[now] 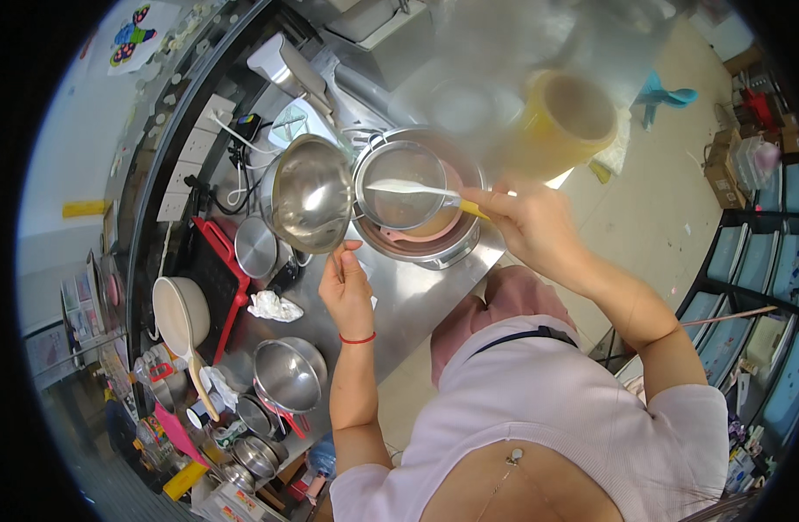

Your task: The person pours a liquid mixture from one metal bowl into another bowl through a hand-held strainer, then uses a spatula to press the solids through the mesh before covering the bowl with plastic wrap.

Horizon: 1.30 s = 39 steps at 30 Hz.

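Note:
My left hand [347, 287] grips the handle of a steel pan or bowl [313, 196], which is tilted so its shiny inside faces me. In my right hand [523, 218] is a white spatula [409, 187] that reaches over a round fine-mesh strainer [399, 212]. The strainer's handle has a yellow part [472, 209] by my right fingers; whether I also hold it is unclear. Beneath the strainer lies a large steel pot [468, 245] with a pink-rimmed container [432, 235] inside. The tilted vessel is just left of the strainer.
A red-edged black tray [226, 320], a small steel pot [256, 246], a cream saucepan [181, 316] and steel bowls [287, 375] stand on the steel counter [399, 326]. Power cords lie behind. A blurred yellow tape roll [569, 124] is near the camera at upper right.

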Available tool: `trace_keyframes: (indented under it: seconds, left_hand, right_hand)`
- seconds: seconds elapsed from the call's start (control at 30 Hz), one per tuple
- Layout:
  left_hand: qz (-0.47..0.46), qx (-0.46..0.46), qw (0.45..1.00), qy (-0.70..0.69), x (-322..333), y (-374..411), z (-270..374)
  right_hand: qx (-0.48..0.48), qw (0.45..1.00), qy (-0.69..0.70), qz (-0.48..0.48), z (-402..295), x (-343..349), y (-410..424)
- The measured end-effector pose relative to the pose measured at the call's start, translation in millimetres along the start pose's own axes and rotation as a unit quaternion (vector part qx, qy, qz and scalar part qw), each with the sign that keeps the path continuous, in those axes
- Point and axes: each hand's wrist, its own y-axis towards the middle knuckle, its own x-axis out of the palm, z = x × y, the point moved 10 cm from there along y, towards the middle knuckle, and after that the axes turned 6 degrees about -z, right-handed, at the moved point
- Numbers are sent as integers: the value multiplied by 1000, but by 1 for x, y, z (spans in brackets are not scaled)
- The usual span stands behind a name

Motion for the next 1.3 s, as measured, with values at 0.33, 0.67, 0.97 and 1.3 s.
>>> trace_keyframes:
  seconds: [0.33, 0.67, 0.97, 1.3]
  left_hand:
    - [-45, -65, 983, -167, 48, -11, 11]
    - [-40, -54, 992, -109, 32, -4, -3]
    - [-209, 5, 978, 4, 37, 10, 21]
    - [-203, 46, 978, 15, 24, 21, 46]
  right_hand:
    - [-73, 993, 72, 50, -38, 26, -3]
    - [-31, 999, -2, -44, -22, -18, -18]
    - [-229, 970, -79, -21, -67, -59, 61]
    - [-257, 952, -159, 58, -86, -98, 74]
